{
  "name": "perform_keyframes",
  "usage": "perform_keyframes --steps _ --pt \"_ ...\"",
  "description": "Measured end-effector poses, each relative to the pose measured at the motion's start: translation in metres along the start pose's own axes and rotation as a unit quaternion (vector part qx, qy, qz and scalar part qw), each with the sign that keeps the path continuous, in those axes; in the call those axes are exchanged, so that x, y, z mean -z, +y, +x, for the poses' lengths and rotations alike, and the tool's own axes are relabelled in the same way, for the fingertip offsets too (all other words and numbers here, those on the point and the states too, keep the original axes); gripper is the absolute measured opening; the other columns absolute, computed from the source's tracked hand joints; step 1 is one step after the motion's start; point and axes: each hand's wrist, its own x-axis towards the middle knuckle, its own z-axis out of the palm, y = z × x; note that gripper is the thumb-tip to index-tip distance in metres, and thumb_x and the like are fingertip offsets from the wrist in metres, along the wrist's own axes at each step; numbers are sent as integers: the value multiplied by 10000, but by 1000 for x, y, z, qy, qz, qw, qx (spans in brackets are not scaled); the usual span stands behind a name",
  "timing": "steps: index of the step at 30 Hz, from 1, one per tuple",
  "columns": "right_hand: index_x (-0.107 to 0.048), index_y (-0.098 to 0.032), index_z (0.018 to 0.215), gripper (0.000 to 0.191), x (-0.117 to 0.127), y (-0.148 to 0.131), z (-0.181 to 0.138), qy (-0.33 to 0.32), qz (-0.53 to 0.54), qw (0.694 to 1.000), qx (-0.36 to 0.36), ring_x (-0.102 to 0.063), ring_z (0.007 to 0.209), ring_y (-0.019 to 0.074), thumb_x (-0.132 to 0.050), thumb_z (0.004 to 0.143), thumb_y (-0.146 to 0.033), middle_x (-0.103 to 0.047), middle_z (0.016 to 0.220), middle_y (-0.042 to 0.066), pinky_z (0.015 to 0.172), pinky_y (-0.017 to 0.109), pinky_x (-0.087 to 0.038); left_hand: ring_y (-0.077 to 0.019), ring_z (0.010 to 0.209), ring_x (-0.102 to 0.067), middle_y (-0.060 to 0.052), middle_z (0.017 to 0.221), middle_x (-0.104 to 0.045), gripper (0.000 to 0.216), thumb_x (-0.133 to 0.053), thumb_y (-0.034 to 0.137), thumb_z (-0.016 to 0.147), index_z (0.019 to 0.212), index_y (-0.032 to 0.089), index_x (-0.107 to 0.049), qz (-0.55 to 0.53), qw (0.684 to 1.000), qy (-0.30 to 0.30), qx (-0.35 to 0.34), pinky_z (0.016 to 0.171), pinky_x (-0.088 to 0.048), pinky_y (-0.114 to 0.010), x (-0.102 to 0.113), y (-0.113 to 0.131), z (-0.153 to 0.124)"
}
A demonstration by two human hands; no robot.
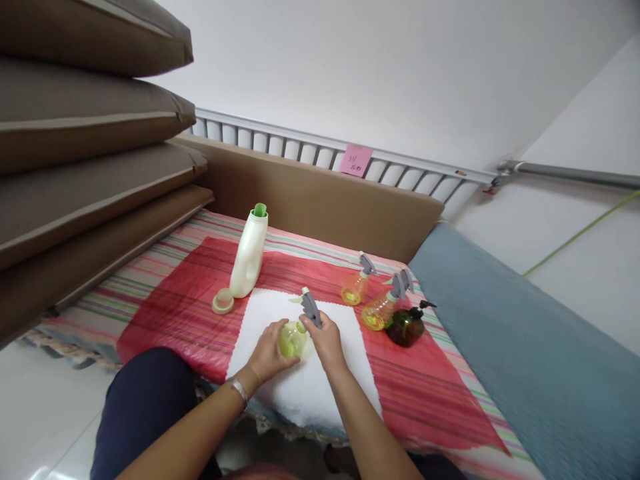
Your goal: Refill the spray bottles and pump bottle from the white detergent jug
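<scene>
My left hand is wrapped round the clear body of a spray bottle that holds yellow-green liquid. At the bottle's neck, my right hand grips its grey and pale green trigger sprayer head. Both hands are over a white cloth with a scalloped edge. Up and to the left stands an uncapped white jug with a green spout. Beside its base lies a pale green cap. Whether the sprayer head is fully seated on the neck, I cannot tell.
On the right stand more yellow-liquid spray bottles and a dark brown pump bottle. Red plastic sheeting covers a striped cloth. Brown cushions are stacked at left, a brown panel stands behind, and a blue-grey cushion borders the right.
</scene>
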Motion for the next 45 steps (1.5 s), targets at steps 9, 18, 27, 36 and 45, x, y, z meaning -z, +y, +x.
perform_keyframes --steps 9,18,27,36,45 --pt "-660 -168 923 313 0 7 -8 -37 40 998 13 -608 803 230 -627 728 -411 -692 871 58 776 351 -464 -302 1129 -514 -142 1191 -541 803 -753 286 544 1253 161 -398 6 1000 -3 2 972 -407 -472 -1 -2 1" --pt "-626 -192 1007 307 6 13 -7 -114 101 987 47 -611 936 234 -610 747 -354 -685 984 60 865 371 -460 -301 1136 -513 -139 1183 -544 806 -762 301 549 1253 164 -392 4 1000 -2 5 989 -400 -485 1 1 0" --pt "-554 -202 907 219 -14 23 -13 -19 47 996 67 -604 865 216 -629 745 -329 -660 930 53 807 355 -461 -302 1128 -514 -141 1183 -545 800 -759 327 559 1255 158 -403 -9 1000 7 6 984 -401 -488 0 -2 -3" --pt "-525 -203 909 228 -32 24 -23 61 20 996 60 -596 847 207 -601 747 -344 -645 910 56 797 344 -469 -293 1141 -507 -135 1194 -528 800 -756 309 586 1278 182 -376 -38 999 -2 20 1004 -377 -498 -3 -8 -6" --pt "-530 -207 879 184 -34 16 -24 76 4 994 81 -592 805 199 -590 741 -313 -635 858 34 749 326 -469 -263 1235 -461 -113 1347 -481 553 -585 231 769 1299 239 -426 -196 978 -23 65 1019 -373 -471 44 31 5"
